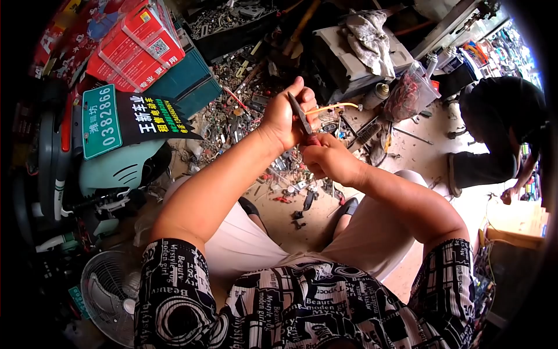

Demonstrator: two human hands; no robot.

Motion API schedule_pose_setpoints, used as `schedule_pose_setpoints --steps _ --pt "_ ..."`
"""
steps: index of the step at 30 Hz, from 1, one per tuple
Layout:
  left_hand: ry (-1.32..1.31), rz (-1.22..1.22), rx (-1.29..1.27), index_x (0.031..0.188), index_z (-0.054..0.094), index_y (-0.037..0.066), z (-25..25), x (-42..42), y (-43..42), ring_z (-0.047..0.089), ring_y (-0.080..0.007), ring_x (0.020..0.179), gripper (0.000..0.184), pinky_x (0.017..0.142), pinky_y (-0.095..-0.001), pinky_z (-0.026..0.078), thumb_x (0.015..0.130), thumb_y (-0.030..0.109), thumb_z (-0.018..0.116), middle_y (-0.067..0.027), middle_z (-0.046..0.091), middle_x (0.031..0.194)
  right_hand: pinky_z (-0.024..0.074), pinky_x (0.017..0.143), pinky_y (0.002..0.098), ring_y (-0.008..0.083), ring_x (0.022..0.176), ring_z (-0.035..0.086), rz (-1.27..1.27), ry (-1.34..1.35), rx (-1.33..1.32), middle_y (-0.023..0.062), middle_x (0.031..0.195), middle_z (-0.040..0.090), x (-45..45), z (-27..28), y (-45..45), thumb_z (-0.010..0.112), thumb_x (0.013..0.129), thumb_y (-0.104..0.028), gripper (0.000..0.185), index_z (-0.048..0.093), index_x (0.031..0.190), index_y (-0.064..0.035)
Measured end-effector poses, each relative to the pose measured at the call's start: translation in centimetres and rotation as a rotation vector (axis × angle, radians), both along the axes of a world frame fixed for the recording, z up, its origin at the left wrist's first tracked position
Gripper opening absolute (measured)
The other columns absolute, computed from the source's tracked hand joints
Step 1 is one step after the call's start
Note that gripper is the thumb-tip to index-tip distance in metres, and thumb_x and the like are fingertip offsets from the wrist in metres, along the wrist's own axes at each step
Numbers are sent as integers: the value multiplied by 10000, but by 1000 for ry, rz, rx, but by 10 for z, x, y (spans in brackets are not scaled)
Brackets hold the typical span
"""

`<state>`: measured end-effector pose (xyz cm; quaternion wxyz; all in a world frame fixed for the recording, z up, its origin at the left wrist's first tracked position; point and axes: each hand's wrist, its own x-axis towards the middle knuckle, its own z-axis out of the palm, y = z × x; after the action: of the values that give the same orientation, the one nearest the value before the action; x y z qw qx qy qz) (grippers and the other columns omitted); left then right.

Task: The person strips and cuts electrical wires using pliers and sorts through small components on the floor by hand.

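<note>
Both my hands are raised over the littered floor, close together. Dark-jawed pliers [300,115] lie between them, jaws pointing up and left, with a red handle part showing by my right hand. My right hand [334,160] is closed around the handle end. My left hand [286,116] is closed, its thumb upward, and holds a yellow wire [337,106] that sticks out to the right and ends in a small connector. How the wire meets the jaws is hard to make out.
Small scrap parts [232,87] cover the floor ahead. A red box [139,49] and a pale green scooter [125,166] stand left, a fan [110,291] below. A cloth [370,43] lies on a grey-white case. Another person [503,128] bends at the right.
</note>
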<state>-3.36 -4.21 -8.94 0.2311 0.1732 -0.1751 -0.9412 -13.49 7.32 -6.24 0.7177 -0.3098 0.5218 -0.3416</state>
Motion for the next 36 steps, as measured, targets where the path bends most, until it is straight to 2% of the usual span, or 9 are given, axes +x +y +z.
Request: schedule_pose_setpoints --steps 9,12,15,19,22,23,26,30,36 --pt "-82 66 20 693 417 135 4 -3 2 338 -126 470 414 479 -291 325 975 438 429 33 340 517 174 412 252 64 443 233 36 -242 97 -58 553 298 -8 -7 -6 475 828 -86 263 329 620 -152" --pt "-131 70 -23 742 484 123 -6 -3 -12 466 -161 527 438 517 -326 417 977 481 393 -6 470 614 162 422 244 70 451 215 21 -356 109 -56 571 265 -11 -5 -12 455 794 -66 196 325 674 -150" --pt "-470 254 -383 932 552 96 9 2 -13 592 -125 644 471 530 -266 507 951 547 416 -11 592 755 170 433 255 82 474 215 -68 -321 145 -51 590 260 -19 -3 -20 462 798 -99 244 286 639 -157" --pt "-652 266 -1184 1073 519 36 18 13 -15 599 -122 727 323 645 -263 478 901 293 614 -34 589 874 190 445 253 91 507 243 -163 -327 209 -47 609 274 -35 4 -25 475 827 -222 252 314 640 -169" --pt "-740 332 -1655 1101 510 67 21 17 -1 617 -170 816 336 689 -322 498 814 123 674 -71 580 977 198 448 251 93 510 251 -141 -405 221 -42 623 292 -42 6 -23 470 828 -229 222 340 658 -169" --pt "-766 299 -1618 1094 505 76 17 18 1 624 -247 832 336 706 -359 502 800 78 669 -100 572 1021 203 450 249 95 511 259 -153 -374 220 -38 629 306 -40 7 -21 472 829 -238 193 374 683 -159" --pt "-827 393 -1864 1105 512 73 8 20 0 612 -198 778 318 671 -318 504 823 51 657 -70 577 997 209 453 252 98 510 267 -134 -351 261 -37 627 310 -33 13 -17 472 828 -245 176 396 700 -151" --pt "-826 501 -1975 1044 538 64 17 21 4 625 -317 806 203 669 -381 511 864 105 624 -122 614 951 214 455 255 101 510 276 -90 -422 251 -35 627 323 -35 16 -15 480 826 -257 181 403 704 -147" --pt "-866 438 -2001 1012 554 53 21 20 11 636 -353 782 165 642 -416 520 887 143 614 -137 653 872 217 455 258 103 501 271 -49 -438 278 -31 620 334 -39 14 -15 486 825 -273 192 407 705 -146"
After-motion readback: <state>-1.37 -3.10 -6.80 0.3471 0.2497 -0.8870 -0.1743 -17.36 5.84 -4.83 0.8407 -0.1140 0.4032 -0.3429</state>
